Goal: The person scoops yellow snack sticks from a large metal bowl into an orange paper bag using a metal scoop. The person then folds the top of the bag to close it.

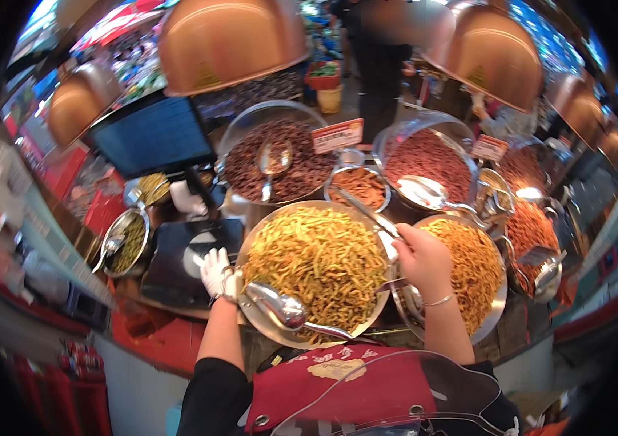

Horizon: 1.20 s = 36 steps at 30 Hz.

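Observation:
My left hand (217, 273), in a white glove, is at the left rim of a wide metal bowl (249, 321). Its fingers point away from me; whether they grip the bowl's side handle I cannot tell. Yellow-green pickled strips (320, 256) are heaped in this bowl, and a shiny metal scoop (282, 308) lies on them at the near left. My bare right hand (423, 259) is closed around a long metal utensil (366, 210), apparently tongs. The utensil's far end reaches to a small metal bowl of orange-red pickles (362, 189).
Right of the wide bowl stands another bowl of orange shreds (464, 267). Behind are bowls of dark red food (298, 158) and reddish food (429, 163). A black flat device (178, 267) and a screen (151, 133) are at left. Copper lamp shades (232, 46) hang overhead; a person (382, 76) stands beyond.

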### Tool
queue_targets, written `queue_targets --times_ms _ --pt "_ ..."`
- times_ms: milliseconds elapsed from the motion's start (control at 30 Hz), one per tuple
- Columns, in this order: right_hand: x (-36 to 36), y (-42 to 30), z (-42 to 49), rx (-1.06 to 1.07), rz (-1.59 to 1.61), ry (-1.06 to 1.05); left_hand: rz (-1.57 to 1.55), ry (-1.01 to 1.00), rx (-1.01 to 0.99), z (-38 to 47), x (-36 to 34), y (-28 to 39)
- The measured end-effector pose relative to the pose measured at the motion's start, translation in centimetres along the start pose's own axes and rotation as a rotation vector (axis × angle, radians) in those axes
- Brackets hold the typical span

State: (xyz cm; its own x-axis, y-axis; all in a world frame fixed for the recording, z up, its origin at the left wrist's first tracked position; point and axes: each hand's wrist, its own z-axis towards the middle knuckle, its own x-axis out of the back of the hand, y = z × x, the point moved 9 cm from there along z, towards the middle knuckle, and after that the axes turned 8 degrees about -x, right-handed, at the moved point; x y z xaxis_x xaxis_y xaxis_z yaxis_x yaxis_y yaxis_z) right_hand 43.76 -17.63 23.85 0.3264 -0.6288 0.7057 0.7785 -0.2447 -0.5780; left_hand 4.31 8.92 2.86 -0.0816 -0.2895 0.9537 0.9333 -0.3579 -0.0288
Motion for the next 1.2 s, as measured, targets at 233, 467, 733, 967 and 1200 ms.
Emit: queue_targets --times_ms 233,467,733,967,1200 --pt "0.4 0.2 -0.1 0.005 0.042 -0.005 0.047 -0.056 0.037 0.5 -3.3 -0.5" --pt "0.1 0.0 -0.1 -0.003 -0.001 -0.003 0.010 -0.079 0.037 0.5 -2.9 -1.0" --pt "0.5 -0.1 -0.3 0.004 0.019 0.016 -0.034 -0.154 0.086 0.5 -3.1 -1.4" --pt "0.9 -0.8 -0.2 0.055 -0.014 0.038 -0.046 -0.174 0.095 0.4 -3.2 -1.5" --pt "0.7 -0.5 -0.2 0.024 -0.023 0.000 -0.053 -0.178 0.096 0.5 -2.4 -1.1"
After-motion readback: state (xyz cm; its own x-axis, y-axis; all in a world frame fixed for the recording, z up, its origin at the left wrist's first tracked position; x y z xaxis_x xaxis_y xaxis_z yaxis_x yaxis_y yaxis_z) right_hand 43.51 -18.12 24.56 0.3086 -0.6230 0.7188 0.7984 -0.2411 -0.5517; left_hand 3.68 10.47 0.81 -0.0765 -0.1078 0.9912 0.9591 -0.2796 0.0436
